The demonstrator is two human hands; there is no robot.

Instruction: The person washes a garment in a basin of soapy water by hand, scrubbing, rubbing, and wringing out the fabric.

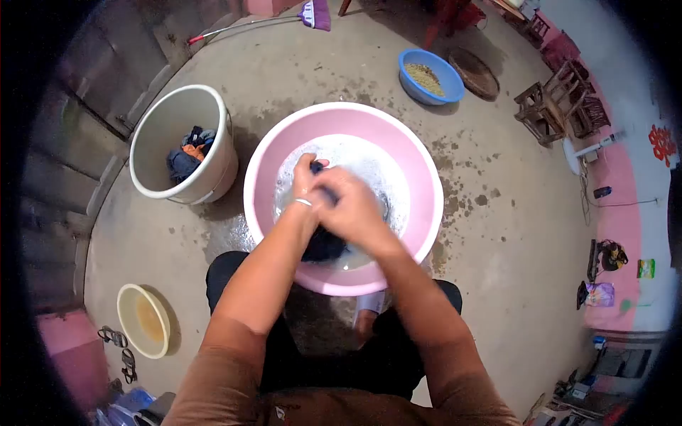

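Head view: one dark cloth (pixel 325 247) is held by left hand (pixel 304 181) and right hand (pixel 349 207) (blurred), both grips closed on it, within one pink basin (pixel 344 108) of sudsy water (pixel 380 163). On the floor (pixel 518 234) are counted one bucket (pixel 148 153), one blue basin (pixel 450 77), one cream basin (pixel 132 312).

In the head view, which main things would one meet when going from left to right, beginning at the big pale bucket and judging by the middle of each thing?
Pale bucket → pink basin → blue basin → round brown tray → wooden chairs → red wall decoration.
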